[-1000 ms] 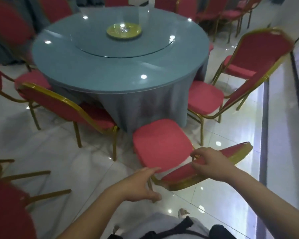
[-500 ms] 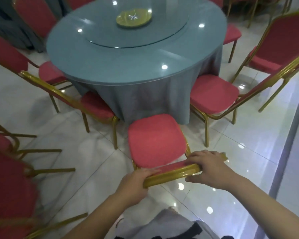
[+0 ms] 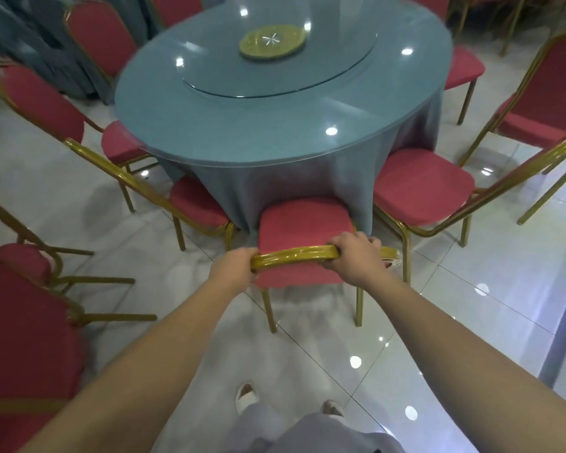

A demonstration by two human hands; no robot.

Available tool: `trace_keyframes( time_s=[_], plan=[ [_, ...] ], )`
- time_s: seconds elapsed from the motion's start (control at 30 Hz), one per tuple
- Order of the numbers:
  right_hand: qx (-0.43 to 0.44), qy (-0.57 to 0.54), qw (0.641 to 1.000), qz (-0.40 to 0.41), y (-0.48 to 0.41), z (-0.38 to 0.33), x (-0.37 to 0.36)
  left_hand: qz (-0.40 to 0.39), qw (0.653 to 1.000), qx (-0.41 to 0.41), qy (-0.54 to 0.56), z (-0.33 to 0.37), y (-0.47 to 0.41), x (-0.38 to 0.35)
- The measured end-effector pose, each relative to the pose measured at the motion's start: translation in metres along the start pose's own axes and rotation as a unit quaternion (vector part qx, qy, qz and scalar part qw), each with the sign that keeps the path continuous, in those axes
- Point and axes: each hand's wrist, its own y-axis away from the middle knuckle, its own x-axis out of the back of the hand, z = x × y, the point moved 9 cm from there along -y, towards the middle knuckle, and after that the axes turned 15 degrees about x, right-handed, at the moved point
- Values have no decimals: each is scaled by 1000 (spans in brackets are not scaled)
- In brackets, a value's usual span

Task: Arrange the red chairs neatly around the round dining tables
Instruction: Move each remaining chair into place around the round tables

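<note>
The near chair [image 3: 304, 223] — red seat, gold frame — stands upright, seat front pressed into the blue cloth of the round table [image 3: 258, 125]; a second chair [image 3: 196, 204] flanks it left, a third chair [image 3: 422, 184] right.

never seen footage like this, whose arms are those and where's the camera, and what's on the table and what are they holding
There is no machine here. The arms belong to a person, and the single camera is worn on their head, looking forward and down. That is why you see their own forearms and shoes.

The left hand and right hand both grip the gold top rail of a red chair. Its seat reaches the hanging cloth of the round table.

On the table lies a glass turntable with a yellow-green round piece at its middle.

More red chairs stand on either side: a left neighbour and a right neighbour.
</note>
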Motion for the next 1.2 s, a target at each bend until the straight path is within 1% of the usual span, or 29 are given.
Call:
trace_keyframes(
  time_s=[0.13,0.37,0.47,0.53,0.6,0.63,0.67,0.73,0.8,0.9,0.97,1.0,1.07,1.13,1.2],
  plan=[
    [-9,10,1000,12,-21,11,4,-3,1000,-4,0,8,-26,8],
    [-30,14,999,19,-58,18,1,28,999,-13,8,3,-66,21],
    [-68,28,997,10,-63,19,0,15,999,-43,1,5,-76,21],
    [-112,61,992,-8,-60,17,-1,3,998,-62,-9,4,-79,21],
    [-161,74,984,-19,-52,6,-1,-27,996,-86,4,2,-78,19],
    [-163,81,983,-16,-51,-8,0,-52,993,-95,35,-3,-76,19],
    [-145,90,985,-11,-53,-29,0,-78,989,-99,81,-13,-73,21],
    [-80,92,992,19,-63,-85,-4,-107,973,-91,181,-48,-69,31],
    [-34,62,996,48,-78,-141,-15,-115,959,-72,249,-97,-73,46],
    [-3,5,999,42,-111,-206,-44,-107,949,-31,294,-182,-92,78],
    [6,-39,999,17,-134,-235,-63,-89,930,14,358,-238,-110,106],
    [12,-58,998,4,-148,-249,-72,-67,917,39,391,-269,-120,122],
    [23,-95,995,-12,-175,-270,-84,-25,882,94,460,-323,-140,153],
    [31,-127,991,-27,-205,-284,-93,-16,826,157,541,-367,-162,174],
    [42,-158,986,-38,-241,-297,-103,-52,770,200,603,-396,-187,184]
  ],
)
